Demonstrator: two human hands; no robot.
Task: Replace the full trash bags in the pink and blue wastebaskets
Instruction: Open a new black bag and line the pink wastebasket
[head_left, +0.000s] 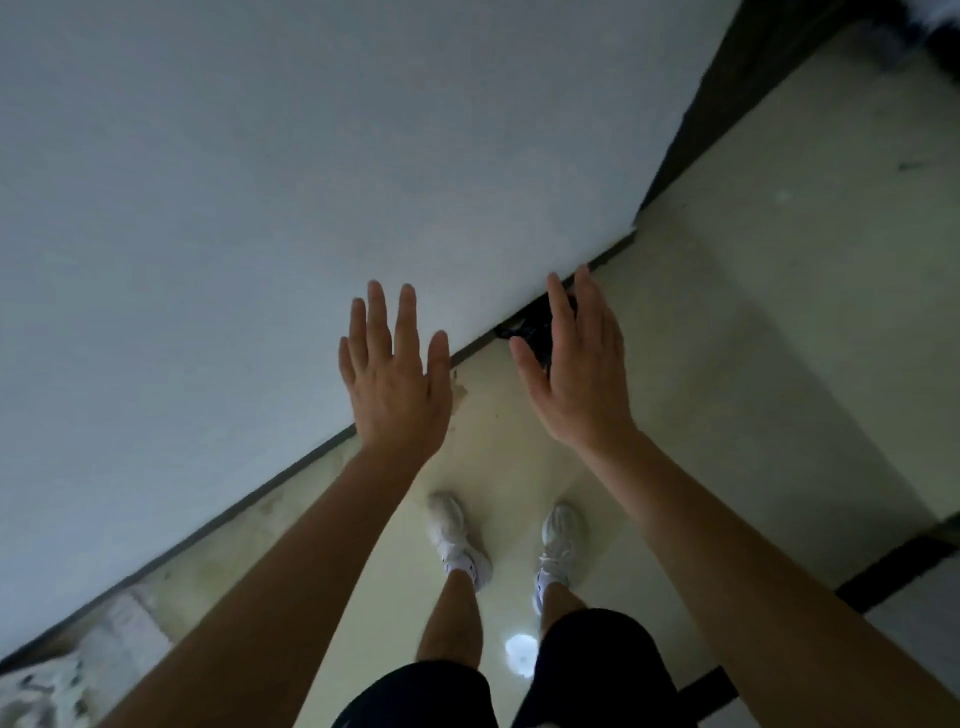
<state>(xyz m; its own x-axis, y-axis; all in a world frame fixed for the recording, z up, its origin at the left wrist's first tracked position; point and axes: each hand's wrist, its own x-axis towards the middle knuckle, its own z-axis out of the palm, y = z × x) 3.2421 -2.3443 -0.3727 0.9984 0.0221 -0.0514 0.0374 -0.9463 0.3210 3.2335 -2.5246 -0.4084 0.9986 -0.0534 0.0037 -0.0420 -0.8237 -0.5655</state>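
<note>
Near the wall base, both hands raised and empty.

Left hand (395, 369) and right hand (574, 364) are spread flat, holding nothing. Behind the right hand, at 12 o'clock, a dark bundle (535, 325) lies on the floor (753, 338) (possibly a trash bag; too blurred to tell). No pink or blue wastebasket is visible, so progress cannot be judged.

A white wall (260, 182) fills the upper left of the frame and blocks me that way. A small dark object (535, 325) sits at its base, centre frame, just past my fingertips. The pale floor (753, 312) to the right lies open.
</note>
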